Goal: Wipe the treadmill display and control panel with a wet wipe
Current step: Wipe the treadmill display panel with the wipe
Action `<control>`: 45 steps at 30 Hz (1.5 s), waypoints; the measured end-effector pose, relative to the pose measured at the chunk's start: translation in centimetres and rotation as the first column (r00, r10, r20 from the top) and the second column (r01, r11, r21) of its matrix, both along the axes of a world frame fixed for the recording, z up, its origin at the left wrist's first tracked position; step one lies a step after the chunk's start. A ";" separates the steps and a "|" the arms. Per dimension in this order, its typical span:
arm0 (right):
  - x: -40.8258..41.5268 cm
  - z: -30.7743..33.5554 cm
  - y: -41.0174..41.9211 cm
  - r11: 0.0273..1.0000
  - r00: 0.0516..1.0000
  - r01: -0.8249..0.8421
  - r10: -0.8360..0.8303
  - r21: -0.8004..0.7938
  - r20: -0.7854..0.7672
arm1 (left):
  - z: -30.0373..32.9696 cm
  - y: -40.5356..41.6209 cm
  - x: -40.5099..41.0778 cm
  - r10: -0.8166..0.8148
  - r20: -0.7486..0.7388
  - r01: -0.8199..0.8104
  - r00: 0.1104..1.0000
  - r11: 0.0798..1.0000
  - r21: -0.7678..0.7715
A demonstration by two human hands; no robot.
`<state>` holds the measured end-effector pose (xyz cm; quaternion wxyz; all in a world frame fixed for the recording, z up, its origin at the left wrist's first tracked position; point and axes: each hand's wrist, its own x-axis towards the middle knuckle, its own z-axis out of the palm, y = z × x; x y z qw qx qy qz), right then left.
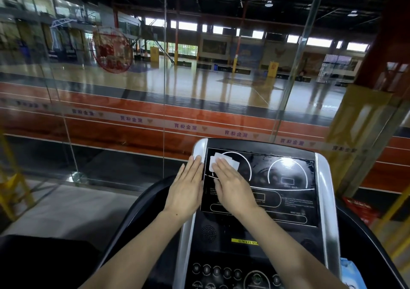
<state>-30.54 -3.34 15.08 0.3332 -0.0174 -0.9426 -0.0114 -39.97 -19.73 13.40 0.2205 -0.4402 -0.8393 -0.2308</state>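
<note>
Right hand [233,188], fingers flat, presses wet wipe [224,163] at display [288,177] upper-left corner; left hand [188,186] flat on the edge. Control panel [233,273] likely unwiped.

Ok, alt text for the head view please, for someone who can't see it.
The right hand presses a white wet wipe flat on the treadmill display's upper left, while the left hand rests open on its silver left edge.

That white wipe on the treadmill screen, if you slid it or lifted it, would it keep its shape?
Probably not. The wet wipe lies rumpled and folded under the flat right hand, so it looks thin and floppy. It would likely droop when lifted. On the glossy display it should glide easily, and may bunch up unless pressed flat.
</note>
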 end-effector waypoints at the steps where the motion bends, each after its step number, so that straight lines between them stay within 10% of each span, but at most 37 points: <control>1: 0.3 -0.2 0.0 1.000 0.999 0.013 -0.013 0.015 0.039 | -0.2 0.0 -0.3 -0.001 -0.011 0.001 1.000 1.000 0.003; 18: 1.6 0.4 0.2 0.997 0.948 -0.011 -0.015 0.081 0.317 | -0.2 1.4 -2.5 0.046 -0.042 -0.045 0.998 0.999 0.013; 45: 2.9 2.1 2.9 0.995 0.938 0.090 -0.102 0.052 0.332 | -0.1 1.7 -1.8 0.084 -0.217 -0.101 0.973 0.993 -0.069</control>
